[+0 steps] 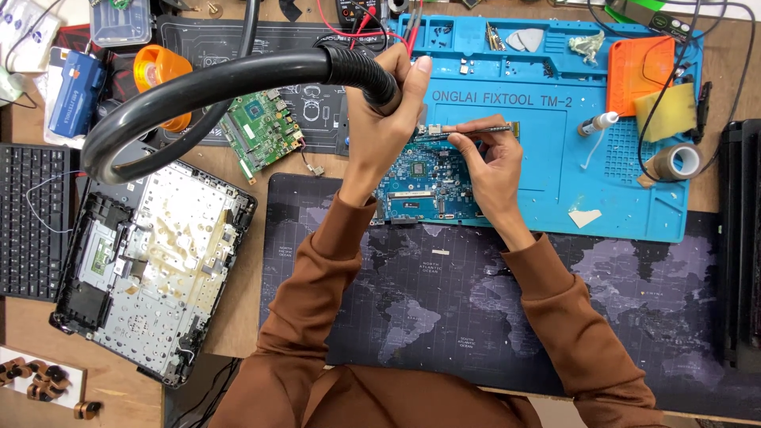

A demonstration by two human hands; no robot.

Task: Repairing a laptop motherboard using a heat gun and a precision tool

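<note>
My left hand [386,119] grips the end of a thick black flexible hose [238,79] and holds its mouth just above a blue circuit board [416,182]. That board lies on the near-left part of a blue silicone work mat [547,166]. My right hand [487,162] pinches slim metal tweezers [476,128] lying sideways, with their tip at a small part on the board's top edge, right under the hose end. Both brown sleeves rest over a dark desk mat printed with a world map [444,309].
An opened laptop base [151,269] lies at the left, a green circuit board [260,131] behind it. A black keyboard [28,222] is at the far left. An orange pad [640,71], yellow sponge [666,111], tape roll [674,162] and small bottle [598,124] sit on the blue mat.
</note>
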